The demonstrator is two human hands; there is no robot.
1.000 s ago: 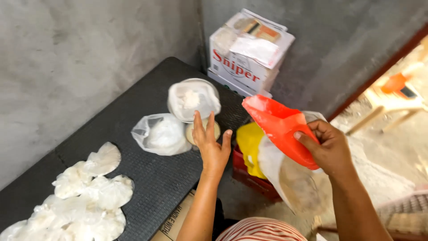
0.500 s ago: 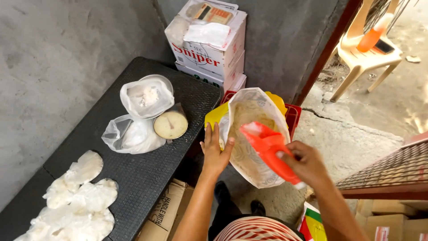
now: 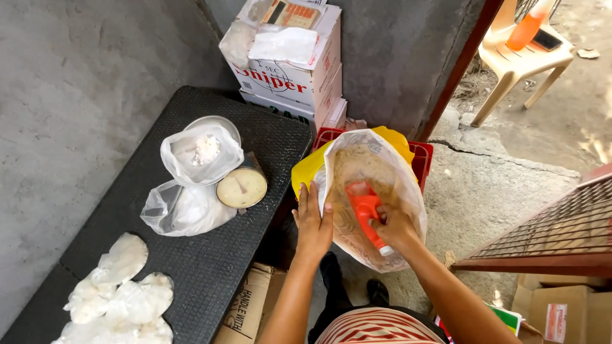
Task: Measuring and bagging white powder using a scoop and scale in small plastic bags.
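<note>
My left hand (image 3: 313, 223) grips the near left rim of an open white sack (image 3: 398, 185) with tan powder or grain inside. My right hand (image 3: 395, 227) is inside the sack's mouth, closed on the handle of an orange plastic scoop (image 3: 364, 204) that is pushed into the contents. The sack stands in a red crate (image 3: 422, 158) with a yellow bag (image 3: 305, 171) behind it.
A black table (image 3: 210, 267) on the left holds a small dial scale (image 3: 241, 188) with a clear bag (image 3: 201, 150) in its pan, another clear bag (image 3: 182, 209) and several filled white bags (image 3: 118, 296). Stacked cartons (image 3: 290, 70) stand behind; a beige plastic chair (image 3: 519, 60) is far right; a cardboard box (image 3: 245, 309) sits under the table.
My right hand brought the orange scoop down from the air into the sack. My left hand left the table and took hold of the sack's rim. The view swung right.
</note>
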